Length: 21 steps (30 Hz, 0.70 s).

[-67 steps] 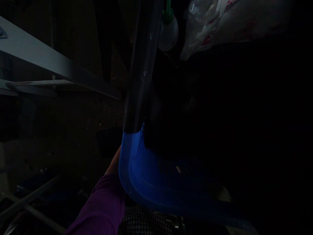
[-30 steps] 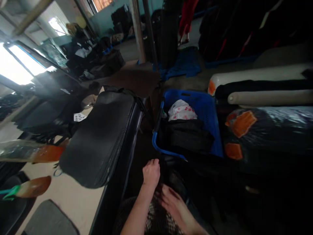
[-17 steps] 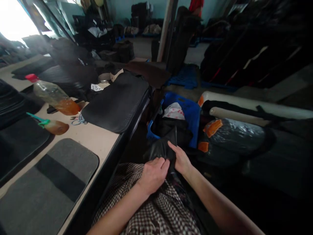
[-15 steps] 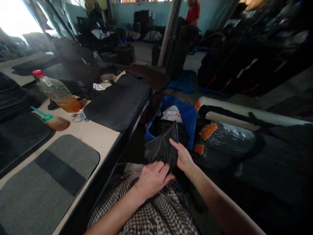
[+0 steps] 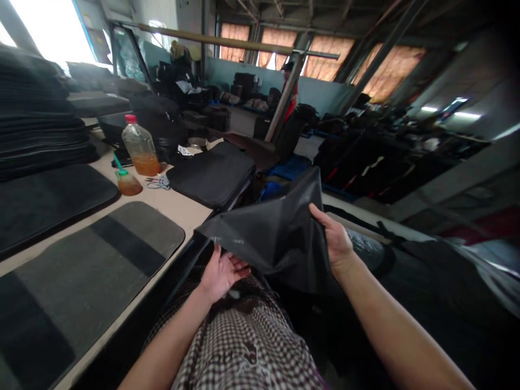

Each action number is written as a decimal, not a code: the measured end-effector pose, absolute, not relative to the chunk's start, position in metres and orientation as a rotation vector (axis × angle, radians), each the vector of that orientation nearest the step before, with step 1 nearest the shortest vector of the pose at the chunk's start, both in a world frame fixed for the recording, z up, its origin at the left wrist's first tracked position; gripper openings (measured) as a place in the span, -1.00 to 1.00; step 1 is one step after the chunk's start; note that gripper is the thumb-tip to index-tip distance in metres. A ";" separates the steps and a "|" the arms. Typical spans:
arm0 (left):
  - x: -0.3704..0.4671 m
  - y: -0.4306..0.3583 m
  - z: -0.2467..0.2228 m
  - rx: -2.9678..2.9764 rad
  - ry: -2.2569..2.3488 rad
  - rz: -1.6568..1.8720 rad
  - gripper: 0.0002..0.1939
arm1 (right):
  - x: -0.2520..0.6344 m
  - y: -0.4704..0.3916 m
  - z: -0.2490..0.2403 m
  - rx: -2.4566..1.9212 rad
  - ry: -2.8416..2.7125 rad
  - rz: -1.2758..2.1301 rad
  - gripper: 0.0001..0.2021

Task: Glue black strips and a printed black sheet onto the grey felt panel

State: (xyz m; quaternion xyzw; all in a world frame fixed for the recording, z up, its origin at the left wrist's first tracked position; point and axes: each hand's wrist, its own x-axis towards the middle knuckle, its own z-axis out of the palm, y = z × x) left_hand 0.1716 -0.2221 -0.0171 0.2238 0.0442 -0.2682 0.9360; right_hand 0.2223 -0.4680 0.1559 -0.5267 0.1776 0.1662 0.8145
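A thin black sheet (image 5: pixel 268 233) hangs spread above my lap, its left corner near the table edge. My right hand (image 5: pixel 335 238) grips its right side, thumb on the front and fingers hidden behind. At the sheet's lower left edge is my left hand (image 5: pixel 223 273), palm up, fingers apart; the thumb touches or nearly touches the edge. On the table (image 5: pixel 190 208) to the left lies a grey mat piece (image 5: pixel 93 281) with darker bands. Behind it sit a small bottle with a green spout (image 5: pixel 129 183) and a red-capped bottle (image 5: pixel 142 149) of orange liquid.
Tall stacks of black pieces (image 5: pixel 36 119) stand at the left. A black pad pile (image 5: pixel 213 176) lies at the table's far corner, beside small snips (image 5: pixel 158 182). Plastic-wrapped material (image 5: pixel 365 249) is at my right. A person in red (image 5: pixel 291 100) stands far back behind a post.
The view has tilted up and shifted. The black sheet has been raised and spread wider. My left hand has moved left and turned palm up; my right hand has risen with the sheet.
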 end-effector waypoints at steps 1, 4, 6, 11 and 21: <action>0.171 -0.217 -0.011 0.403 0.097 -0.487 -0.39 | 0.219 -0.467 0.159 -1.165 0.350 0.353 -0.63; 0.167 -0.199 0.002 0.338 0.213 -0.313 -0.52 | 0.207 -0.466 0.166 -1.285 0.306 0.210 -0.69; 0.164 -0.186 0.007 0.316 0.249 -0.254 -0.60 | 0.198 -0.468 0.168 -1.340 0.273 0.111 -0.71; 0.164 -0.161 0.014 0.298 0.159 -0.180 -0.61 | 0.176 -0.485 0.174 -1.455 0.159 0.153 -0.67; 0.157 -0.121 0.038 0.523 0.082 -0.141 -0.11 | 0.162 -0.536 0.201 -1.616 0.221 0.170 -0.44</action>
